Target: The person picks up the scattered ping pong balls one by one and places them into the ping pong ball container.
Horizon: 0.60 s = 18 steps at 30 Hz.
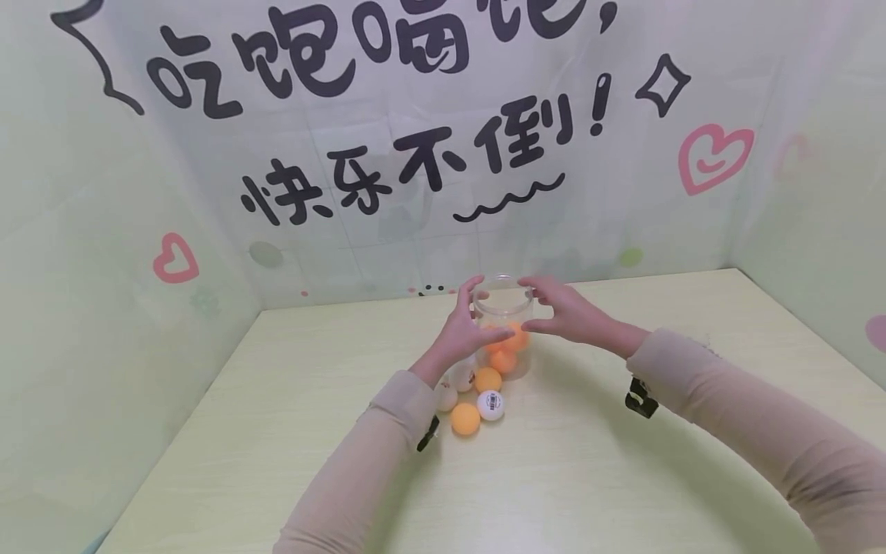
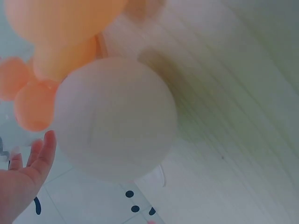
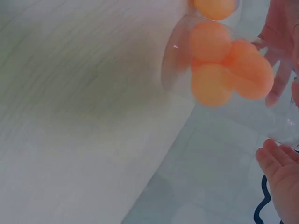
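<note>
A clear round jar (image 1: pixel 504 308) stands near the back of the table, with several orange table tennis balls (image 1: pixel 503 360) at its bottom. My left hand (image 1: pixel 465 332) curves round the jar's left side near the rim, thumb across the front. From the right, my right hand (image 1: pixel 571 312) holds it, fingers at the rim and thumb lower down. Through the clear wall, the right wrist view shows the left hand's spread fingers (image 3: pixel 279 81). Below them, the right fingertips (image 3: pixel 270 150) lie against the upper wall.
In front of the jar, loose table tennis balls lie together: two orange ones (image 1: pixel 465 419) and several white ones (image 1: pixel 491 405). One white ball (image 2: pixel 114 119) fills the middle of the left wrist view. A lettered white backdrop (image 1: pixel 388 254) rises behind the pale table (image 1: pixel 332 346).
</note>
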Motion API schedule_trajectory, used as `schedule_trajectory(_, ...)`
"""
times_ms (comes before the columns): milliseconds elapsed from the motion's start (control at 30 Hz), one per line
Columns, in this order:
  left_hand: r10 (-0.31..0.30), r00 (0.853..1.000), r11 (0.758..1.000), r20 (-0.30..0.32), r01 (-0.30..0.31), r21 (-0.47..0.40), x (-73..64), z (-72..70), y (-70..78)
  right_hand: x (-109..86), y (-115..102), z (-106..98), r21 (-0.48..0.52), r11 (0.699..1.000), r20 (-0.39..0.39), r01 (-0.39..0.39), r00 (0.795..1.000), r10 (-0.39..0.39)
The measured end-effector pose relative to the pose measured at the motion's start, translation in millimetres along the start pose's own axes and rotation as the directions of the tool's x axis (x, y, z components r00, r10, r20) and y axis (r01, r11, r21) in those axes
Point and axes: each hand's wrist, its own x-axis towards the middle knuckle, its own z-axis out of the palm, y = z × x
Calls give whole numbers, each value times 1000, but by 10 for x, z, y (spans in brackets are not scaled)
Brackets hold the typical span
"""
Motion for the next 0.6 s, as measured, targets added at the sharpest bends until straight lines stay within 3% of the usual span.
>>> schedule_trajectory(200,5,1000,1000,13,-5,-6,-16,-6,37,20,167,107,172,984,2,43,999,-44)
schedule_trajectory(433,-25,999,1000,37,26,-11,-161,-51,315,51,306,228,287,953,24,94,994,-106)
schedule_trajectory(500,-9,999,1000,36,9,2,-171,-53,326,59,330,254,312,945,21,96,994,-108)
schedule_trajectory(600,-1,1000,1000,30,1,-1,-115,-41,228,74,339,284,349,932,14,98,994,-110)
